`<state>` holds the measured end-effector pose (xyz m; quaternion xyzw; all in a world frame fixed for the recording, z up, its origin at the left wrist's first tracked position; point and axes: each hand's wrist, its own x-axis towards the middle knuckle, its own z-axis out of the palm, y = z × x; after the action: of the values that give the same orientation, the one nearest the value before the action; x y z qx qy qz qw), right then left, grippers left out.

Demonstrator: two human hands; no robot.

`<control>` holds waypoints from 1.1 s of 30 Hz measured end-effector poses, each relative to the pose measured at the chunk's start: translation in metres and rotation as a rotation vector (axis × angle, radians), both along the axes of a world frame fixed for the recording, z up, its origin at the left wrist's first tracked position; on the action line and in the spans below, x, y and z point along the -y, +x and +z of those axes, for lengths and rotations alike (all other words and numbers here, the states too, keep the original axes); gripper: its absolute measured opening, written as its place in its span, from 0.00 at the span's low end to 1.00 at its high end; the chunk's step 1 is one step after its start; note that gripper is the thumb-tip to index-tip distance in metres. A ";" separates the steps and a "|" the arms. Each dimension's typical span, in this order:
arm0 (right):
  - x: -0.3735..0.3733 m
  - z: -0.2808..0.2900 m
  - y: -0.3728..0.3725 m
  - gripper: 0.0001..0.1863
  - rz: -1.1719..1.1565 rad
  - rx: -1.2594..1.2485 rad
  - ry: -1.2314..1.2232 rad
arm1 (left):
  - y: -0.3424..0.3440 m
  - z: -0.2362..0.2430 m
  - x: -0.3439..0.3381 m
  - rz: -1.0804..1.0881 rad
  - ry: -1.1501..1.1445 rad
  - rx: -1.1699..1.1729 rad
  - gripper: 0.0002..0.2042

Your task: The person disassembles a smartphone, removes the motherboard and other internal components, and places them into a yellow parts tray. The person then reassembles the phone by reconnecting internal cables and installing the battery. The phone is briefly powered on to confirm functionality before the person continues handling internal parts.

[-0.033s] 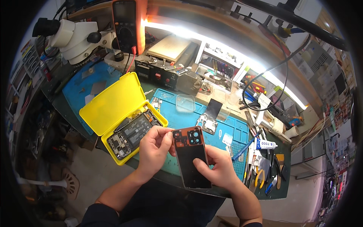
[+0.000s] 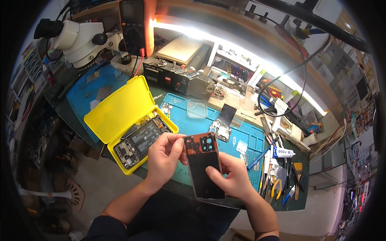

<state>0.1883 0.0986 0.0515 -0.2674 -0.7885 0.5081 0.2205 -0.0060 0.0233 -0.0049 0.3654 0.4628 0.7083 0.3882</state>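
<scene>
Yellow case (image 2: 120, 108) is lying open at the blue mat's (image 2: 185, 126) left end, apparently cradling the opened phone (image 2: 146, 138) so its parts stay together. Back cover (image 2: 201, 168) is tilting inner side up over the mat's near edge, likely exposing its camera cutouts (image 2: 208, 143). Left hand (image 2: 163, 158): fingertips bunching at cover's upper-left edge; can't tell whether they're gripping it. Right hand (image 2: 235, 176): half-curled, grasping cover, thumb pressing inner face, fingers behind.

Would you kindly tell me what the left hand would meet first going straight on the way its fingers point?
The left hand would likely meet the phone back cover first, at its upper left edge; depth leaves actual contact unclear.
</scene>
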 end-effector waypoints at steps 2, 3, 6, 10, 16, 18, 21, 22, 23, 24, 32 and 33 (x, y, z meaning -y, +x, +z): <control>-0.004 -0.009 0.003 0.15 0.012 -0.066 -0.183 | 0.002 0.004 0.000 -0.019 0.013 -0.040 0.14; -0.006 -0.011 0.003 0.16 0.005 -0.101 -0.216 | 0.003 0.006 -0.001 -0.028 0.026 -0.061 0.16; -0.010 -0.013 0.002 0.16 0.007 -0.164 -0.295 | 0.010 0.010 -0.001 -0.010 0.019 -0.077 0.20; -0.012 -0.017 -0.002 0.17 0.009 -0.158 -0.420 | 0.005 0.002 0.000 -0.001 -0.006 -0.073 0.21; -0.015 -0.017 -0.006 0.19 -0.082 -0.226 -0.497 | 0.007 0.007 -0.001 -0.092 -0.012 0.038 0.22; -0.017 -0.019 -0.006 0.18 -0.105 -0.245 -0.515 | 0.006 0.001 0.001 -0.179 -0.053 0.021 0.22; -0.020 -0.018 -0.003 0.19 -0.123 -0.218 -0.533 | 0.008 0.008 0.001 -0.240 -0.090 0.018 0.22; -0.021 -0.018 -0.004 0.19 -0.127 -0.224 -0.529 | 0.008 0.010 0.002 -0.246 -0.100 0.014 0.21; -0.020 -0.019 -0.004 0.19 -0.132 -0.230 -0.525 | 0.008 0.009 0.002 -0.253 -0.099 0.006 0.21; -0.020 -0.020 -0.005 0.18 -0.132 -0.248 -0.514 | 0.008 0.009 0.002 -0.260 -0.098 -0.002 0.21; -0.038 -0.026 0.009 0.14 -0.347 -0.316 -0.411 | 0.007 0.010 0.006 -0.222 -0.113 -0.053 0.18; -0.045 -0.024 0.010 0.14 -0.400 -0.380 -0.370 | 0.009 0.010 0.010 -0.180 -0.068 -0.152 0.18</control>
<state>0.1988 0.1435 0.0272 -0.3529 -0.5594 0.6302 0.4066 0.0033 0.0130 0.0046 0.4444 0.4801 0.6248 0.4262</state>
